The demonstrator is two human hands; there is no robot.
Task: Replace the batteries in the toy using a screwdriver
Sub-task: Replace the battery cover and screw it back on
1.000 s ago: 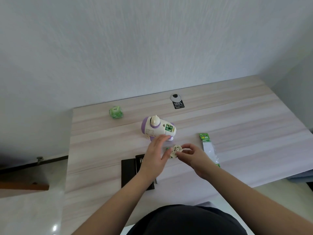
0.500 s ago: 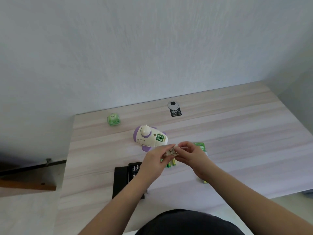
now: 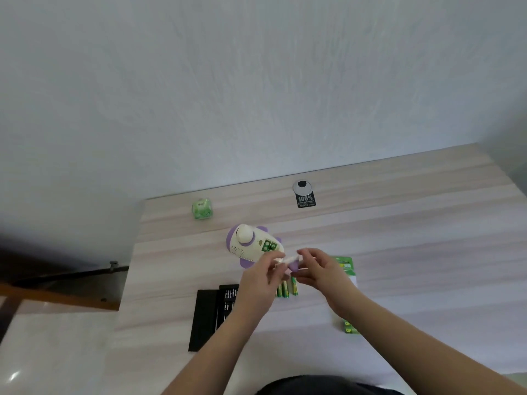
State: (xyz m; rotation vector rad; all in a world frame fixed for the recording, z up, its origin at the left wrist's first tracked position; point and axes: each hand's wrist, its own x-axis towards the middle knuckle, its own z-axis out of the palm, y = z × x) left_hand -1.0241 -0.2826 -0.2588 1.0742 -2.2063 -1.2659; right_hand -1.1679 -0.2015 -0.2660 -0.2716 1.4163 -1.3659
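Light wood-grain table (image 3: 399,238) against a white textured wall (image 3: 256,81). Green translucent cube (image 3: 202,208) near the table's far left corner. Round grey cable grommet (image 3: 301,186) at the far edge, a black "100%" label (image 3: 306,200) touching it on the near side. Dark shelf or ledge (image 3: 57,277) off the table's left edge, detail unclear.

The setting looks like a plain room in a home or small office. A light wood-grain worktop (image 3: 399,223) is pushed against a bare, white textured wall (image 3: 256,95), and it has a round cable grommet (image 3: 302,186) set near its back edge with a black sticker (image 3: 306,200) just below. To the left, glossy pale floor tiles (image 3: 57,352) and a dark wooden edge (image 3: 42,295) show.
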